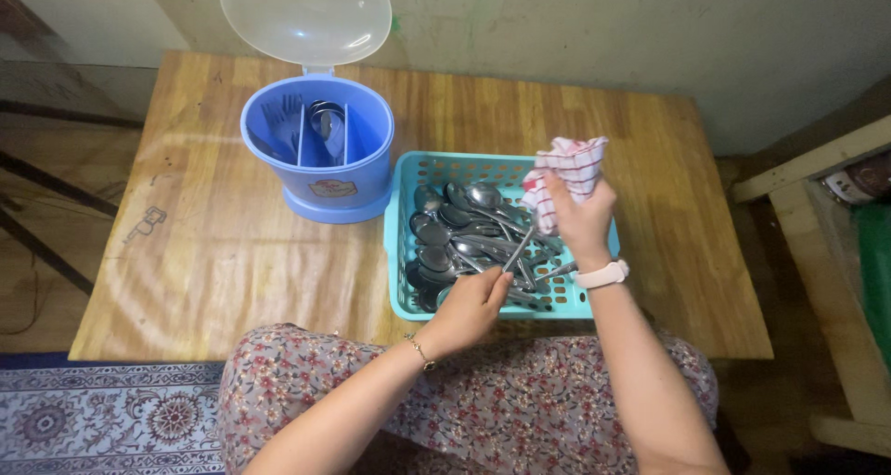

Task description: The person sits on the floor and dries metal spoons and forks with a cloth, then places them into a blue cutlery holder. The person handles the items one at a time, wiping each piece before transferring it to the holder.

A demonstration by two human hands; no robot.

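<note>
Two bare hands work over a turquoise plastic basket point(406, 243) that sits on a wooden table point(223, 261). Pinched between the fingertips of the left hand point(469, 310), whose fingers are drawn together, is the handle end of a spoon point(518, 249); the spoon slants up and to the right from that grip, over the heap in the basket. Just beyond it, the right hand point(583, 222) is closed around a bunched red-and-white checked cloth point(568, 173), held above the basket's right side, and a pale watch point(602, 274) circles that wrist. On the left wrist sits a thin bracelet point(421, 352). Lying loose inside the perforated basket is a pile of metal spoons point(455, 238), bowls mostly toward the far left, handles crossing toward the near right. Beside the basket, touching or nearly touching its far left corner, stands a round blue cutlery holder point(320, 145) divided by upright walls into compartments: forks point(281, 122) show in the left one, and rounded metal pieces in the middle one, too small to tell apart. Its clear domed lid point(304, 15) stands hinged open at the back. A small oval label point(327, 189), pale with red, marks the holder's front wall. Below the table edge a floral garment point(306, 382) covers the person's lap, and a patterned rug point(102, 415) lies at the lower left.
</note>
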